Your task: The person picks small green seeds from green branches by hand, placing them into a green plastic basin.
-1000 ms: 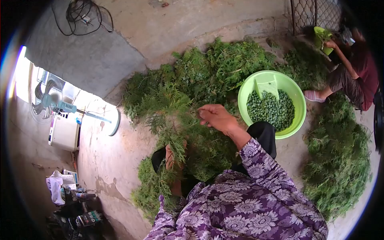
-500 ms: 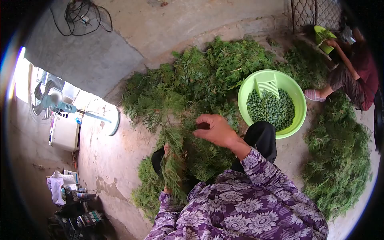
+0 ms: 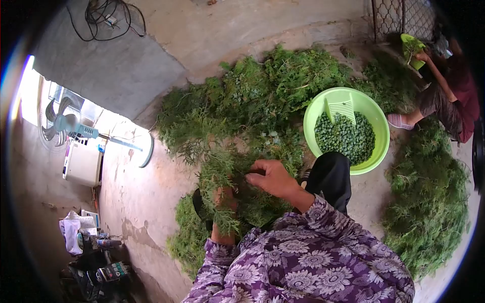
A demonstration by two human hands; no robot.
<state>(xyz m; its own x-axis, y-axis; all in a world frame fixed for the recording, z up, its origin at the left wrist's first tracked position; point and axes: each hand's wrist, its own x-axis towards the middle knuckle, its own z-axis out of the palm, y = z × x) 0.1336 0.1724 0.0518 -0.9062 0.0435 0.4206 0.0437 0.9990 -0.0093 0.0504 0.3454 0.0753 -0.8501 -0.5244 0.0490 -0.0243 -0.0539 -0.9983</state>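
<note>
My left hand (image 3: 226, 198) is closed on a feathery green conifer branch (image 3: 214, 174), whose sprays partly cover the fingers. Just to its right, my right hand (image 3: 277, 179) is curled with thumb and forefinger close together at the branch's edge; anything between those fingertips is too small to make out. A light-green basin (image 3: 309, 123) with a ribbed washboard part stands beyond my right knee. Many small green cones (image 3: 348, 139) lie in it. Cut conifer branches (image 3: 247, 91) are heaped in front of me, with more between my legs.
Another heap of branches (image 3: 429, 202) lies at the right. At the upper right a seated person (image 3: 449, 101) holds a sprig over a green container (image 3: 411, 50). A standing fan (image 3: 76, 126) and a white box (image 3: 83, 164) are on the left; a black cable (image 3: 108, 20) lies farther back.
My left hand has risen slightly and turned, bringing the branch up and toward my right hand. The right hand has moved a little right and down, its fingers closing nearer together.
</note>
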